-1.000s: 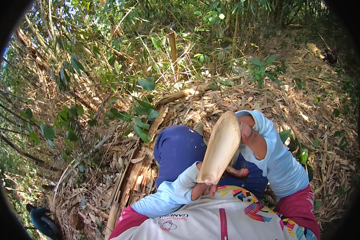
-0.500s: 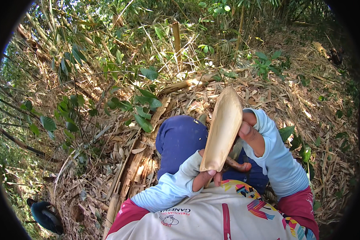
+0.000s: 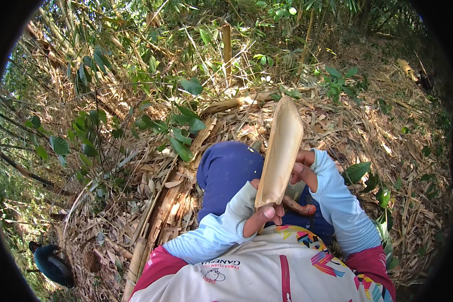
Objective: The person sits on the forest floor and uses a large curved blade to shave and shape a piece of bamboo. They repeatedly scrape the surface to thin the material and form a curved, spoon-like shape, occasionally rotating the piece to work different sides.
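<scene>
At the far left lies a dark teal, rounded object (image 3: 54, 265) on dry leaf litter, its kind unclear. To its right, a split brown length of weathered wood (image 3: 153, 226) runs along the ground beside the person's navy-blue, cloth-covered knee (image 3: 230, 171).

The left hand (image 3: 259, 221), below a pale blue sleeve (image 3: 211, 237), holds the lower end of a pale tan, hollowed, boat-shaped piece of wood or bamboo (image 3: 283, 151); thumb and fingers close around that end. The piece stands in front of the torso, its hollow facing the wearer.

Compared with 1 second ago, the piece sits higher in view and shows a narrower face, and the right hand lies lower along its edge. The left hand now seems to bear more of the support.

Just right of the lower end, a curved brown, reddish-tipped object (image 3: 299, 206) shows above the lap. The right hand (image 3: 307, 173) is at the piece's right edge, fingers bent and narrow; whether they grip anything behind it, one cannot tell. Broad green leaves (image 3: 357, 172) grow farther right.
</scene>
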{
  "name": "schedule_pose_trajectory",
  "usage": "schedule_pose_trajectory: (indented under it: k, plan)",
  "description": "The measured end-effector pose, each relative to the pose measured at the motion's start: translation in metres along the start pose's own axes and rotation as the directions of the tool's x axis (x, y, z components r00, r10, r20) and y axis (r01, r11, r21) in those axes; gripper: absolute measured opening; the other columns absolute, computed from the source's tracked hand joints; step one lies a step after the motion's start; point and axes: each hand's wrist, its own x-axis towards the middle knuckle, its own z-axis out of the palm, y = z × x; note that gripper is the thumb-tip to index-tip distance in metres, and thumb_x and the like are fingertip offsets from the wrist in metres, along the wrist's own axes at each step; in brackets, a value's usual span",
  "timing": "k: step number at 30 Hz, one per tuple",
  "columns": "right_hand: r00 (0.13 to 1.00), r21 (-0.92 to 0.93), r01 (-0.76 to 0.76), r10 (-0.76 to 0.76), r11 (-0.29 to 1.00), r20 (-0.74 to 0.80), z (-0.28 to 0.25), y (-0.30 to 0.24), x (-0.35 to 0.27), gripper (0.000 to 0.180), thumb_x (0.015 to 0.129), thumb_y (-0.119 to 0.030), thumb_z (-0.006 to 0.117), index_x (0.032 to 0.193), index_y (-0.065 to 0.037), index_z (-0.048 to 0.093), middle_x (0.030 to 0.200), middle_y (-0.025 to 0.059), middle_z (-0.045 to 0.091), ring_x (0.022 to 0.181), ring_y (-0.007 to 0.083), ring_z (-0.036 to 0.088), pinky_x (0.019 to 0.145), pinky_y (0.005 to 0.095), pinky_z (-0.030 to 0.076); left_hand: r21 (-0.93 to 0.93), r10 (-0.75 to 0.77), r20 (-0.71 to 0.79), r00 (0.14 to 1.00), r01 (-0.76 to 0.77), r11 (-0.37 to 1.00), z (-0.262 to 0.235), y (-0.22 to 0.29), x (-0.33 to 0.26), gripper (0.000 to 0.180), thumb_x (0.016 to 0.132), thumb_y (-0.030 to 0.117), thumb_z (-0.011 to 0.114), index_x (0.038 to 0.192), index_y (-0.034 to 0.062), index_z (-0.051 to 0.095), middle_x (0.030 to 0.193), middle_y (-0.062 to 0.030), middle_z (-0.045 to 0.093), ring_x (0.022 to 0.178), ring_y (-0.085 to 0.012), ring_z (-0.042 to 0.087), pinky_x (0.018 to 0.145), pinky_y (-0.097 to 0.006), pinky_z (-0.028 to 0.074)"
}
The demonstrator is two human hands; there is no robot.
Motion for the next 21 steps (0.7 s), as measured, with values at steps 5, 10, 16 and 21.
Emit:
schedule_pose_trajectory:
  k: [5, 10, 16, 21]
  plan:
    - [0.968, -0.514, -0.250, 0.230, 0.820, -0.104, 0.001, 0.076, -0.020, 0.034, 0.087, -0.019, 0.069, 0.114, 0.000, 0.063, 0.088, 0.0150, 0.067, 0.082, 0.0241, 0.065, 0.072, 0.0337, 0.050, -0.030, 0.011, -0.052, 0.999, -0.012, 0.999, 0.000, 0.003, 0.004, 0.052, 0.092, 0.024, 0.062, 0.129, 0.0005, 0.033, 0.105, -0.0126, 0.058, 0.084, -0.0156, 0.062, 0.076, -0.029, 0.053]
    - [0.840, -0.892, -0.317, 0.533, 0.322, -0.106, 0.013, 0.121, -0.041, 0.055, 0.075, -0.034, 0.078, 0.121, -0.009, 0.060, 0.100, 0.0166, 0.068, 0.094, 0.0353, 0.064, 0.082, 0.0393, 0.052, 0.003, 0.052, -0.086, 0.995, -0.052, 0.999, 0.002, 0.003, 0.009, 0.072, 0.089, 0.034, 0.067, 0.135, -0.0012, 0.025, 0.111, -0.0142, 0.055, 0.084, -0.0180, 0.063, 0.075, -0.031, 0.052]
    - [0.822, -0.945, -0.250, 0.563, 0.213, -0.091, 0.025, 0.133, -0.043, 0.073, 0.078, -0.028, 0.075, 0.141, -0.015, 0.042, 0.113, 0.0133, 0.066, 0.105, 0.0325, 0.063, 0.087, 0.0398, 0.053, 0.013, 0.064, -0.115, 0.991, -0.063, 0.998, -0.002, 0.003, 0.011, 0.080, 0.088, 0.026, 0.068, 0.146, 0.0007, 0.018, 0.113, -0.0099, 0.053, 0.083, -0.0122, 0.056, 0.074, -0.027, 0.048]
    - [0.788, -0.938, -0.227, 0.615, 0.263, -0.018, 0.029, 0.147, -0.028, 0.049, 0.081, -0.021, 0.069, 0.128, -0.011, 0.055, 0.105, 0.0174, 0.068, 0.100, 0.0345, 0.064, 0.086, 0.0425, 0.052, 0.085, 0.071, -0.131, 0.989, -0.060, 0.995, -0.001, 0.004, 0.011, 0.082, 0.088, 0.031, 0.067, 0.145, 0.0008, 0.016, 0.114, -0.0126, 0.054, 0.084, -0.0161, 0.061, 0.075, -0.031, 0.052]
